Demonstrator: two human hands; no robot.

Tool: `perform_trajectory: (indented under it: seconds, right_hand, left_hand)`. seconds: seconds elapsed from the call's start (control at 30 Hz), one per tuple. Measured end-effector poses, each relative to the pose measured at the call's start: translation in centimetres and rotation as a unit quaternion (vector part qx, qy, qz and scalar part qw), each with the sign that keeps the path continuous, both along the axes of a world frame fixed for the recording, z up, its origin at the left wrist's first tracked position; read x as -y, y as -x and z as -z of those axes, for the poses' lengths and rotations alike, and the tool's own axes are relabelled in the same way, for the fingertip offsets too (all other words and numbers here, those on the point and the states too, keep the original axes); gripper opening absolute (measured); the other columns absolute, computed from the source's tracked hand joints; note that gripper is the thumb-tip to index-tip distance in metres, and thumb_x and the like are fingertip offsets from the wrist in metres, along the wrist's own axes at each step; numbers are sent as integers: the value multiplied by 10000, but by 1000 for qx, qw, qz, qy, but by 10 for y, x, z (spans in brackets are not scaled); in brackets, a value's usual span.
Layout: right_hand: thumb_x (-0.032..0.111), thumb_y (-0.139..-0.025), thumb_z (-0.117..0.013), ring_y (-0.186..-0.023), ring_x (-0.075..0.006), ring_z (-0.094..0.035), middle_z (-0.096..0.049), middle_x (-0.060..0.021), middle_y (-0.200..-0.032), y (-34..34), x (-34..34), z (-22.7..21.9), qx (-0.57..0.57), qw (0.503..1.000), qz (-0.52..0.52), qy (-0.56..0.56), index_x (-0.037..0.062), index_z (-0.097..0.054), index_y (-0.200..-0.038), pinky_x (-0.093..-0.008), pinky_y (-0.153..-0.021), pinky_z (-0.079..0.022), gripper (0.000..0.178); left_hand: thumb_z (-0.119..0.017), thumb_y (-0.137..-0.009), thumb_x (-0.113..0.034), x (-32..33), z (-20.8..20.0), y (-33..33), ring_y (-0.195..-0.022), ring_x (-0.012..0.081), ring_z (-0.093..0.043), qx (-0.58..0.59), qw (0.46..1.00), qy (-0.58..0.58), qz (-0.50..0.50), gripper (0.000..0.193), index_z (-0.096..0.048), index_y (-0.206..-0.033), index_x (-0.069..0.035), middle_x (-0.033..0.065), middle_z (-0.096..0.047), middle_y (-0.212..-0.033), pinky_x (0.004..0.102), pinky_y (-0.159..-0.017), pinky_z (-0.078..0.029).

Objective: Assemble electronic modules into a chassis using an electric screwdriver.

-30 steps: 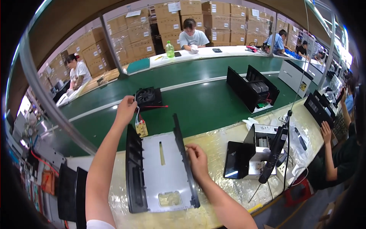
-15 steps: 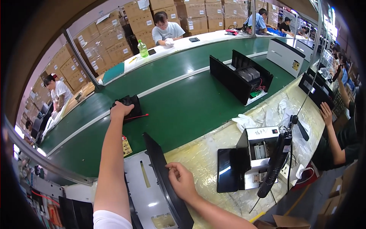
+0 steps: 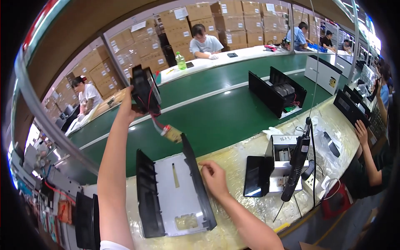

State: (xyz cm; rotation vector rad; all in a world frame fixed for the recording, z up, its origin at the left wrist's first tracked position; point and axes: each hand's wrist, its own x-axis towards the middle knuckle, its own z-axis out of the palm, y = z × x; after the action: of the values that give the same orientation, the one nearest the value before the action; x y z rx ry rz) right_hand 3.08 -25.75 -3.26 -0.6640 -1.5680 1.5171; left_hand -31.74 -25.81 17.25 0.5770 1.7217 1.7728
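Note:
My left hand (image 3: 130,104) holds up a black plastic module (image 3: 143,89) over the green conveyor belt, gripping it by its left side. Red and pale wires hang from the module, and a small yellowish circuit board (image 3: 172,134) dangles at their end. Below it, on the plastic-covered bench, lies an open casing (image 3: 170,196) with black side walls and a pale grey floor, which has a slot and a cutout. My right hand (image 3: 214,179) is beside the casing's right wall, its fingers curled with nothing visible in them; whether it touches the wall I cannot tell.
A black electric screwdriver (image 3: 296,166) hangs over a white metal box (image 3: 283,146), next to a dark tablet (image 3: 255,177). Part-built black units (image 3: 277,91) and a white housing (image 3: 323,75) stand on the belt (image 3: 216,110). A co-worker's hand (image 3: 361,132) is at the right.
My left hand has lifted the black module off the belt, and the circuit board now hangs from its wires. My right hand stays by the casing. The view has shifted.

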Motion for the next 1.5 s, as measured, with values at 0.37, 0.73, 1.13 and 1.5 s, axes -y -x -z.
perform_trajectory:
  seconds: [0.37, 0.73, 1.13, 1.5]
  right_hand:
    - [76, -831, -721, -1226, -247, -538, -546, -126, -1341, -44, -46, -214, -103, 887, 34, -450, 53, -558, -1327, -371, -1058, -421, 523]
    - [402, -591, -887, -1493, -423, -262, -254, -231, -1612, -57, -26, -256, 110, 789, 5, -605, 146, -215, -1608, -549, -1227, -211, 1245]
    - [283, -486, -936, -1243, -417, -421, -413, -231, -1376, -92, -5, -245, -27, 761, 140, -633, 245, -421, -1532, -531, -1018, -333, 1166]
    - [260, -517, -948, -1308, -394, -415, -427, -196, -1393, -81, -4, -256, 48, 663, 340, -665, 277, -512, -1463, -505, -1065, -334, 1042]
  left_hand:
    - [-276, -919, -841, 95, -37, -122, -1258, 418, -588, 74, 953, -274, 103, 913, -445, -1486, -146, 113, -577, -1437, 667, -994, -484]
    - [-476, -908, -755, 96, -6, -244, -1358, 290, -536, 55, 880, -386, 271, 889, -356, -1566, -170, 105, -464, -1546, 531, -1084, -507]
    - [-430, -1017, -602, 79, -13, -282, -1360, 261, -536, 121, 841, -403, 340, 710, -375, -1557, -143, 126, -481, -1530, 478, -1091, -505]
    - [-807, -744, -68, 119, 133, -355, -1188, 341, -459, -521, 808, -158, -225, 461, -475, -1064, -57, 186, -425, -1267, 446, -1018, -385]
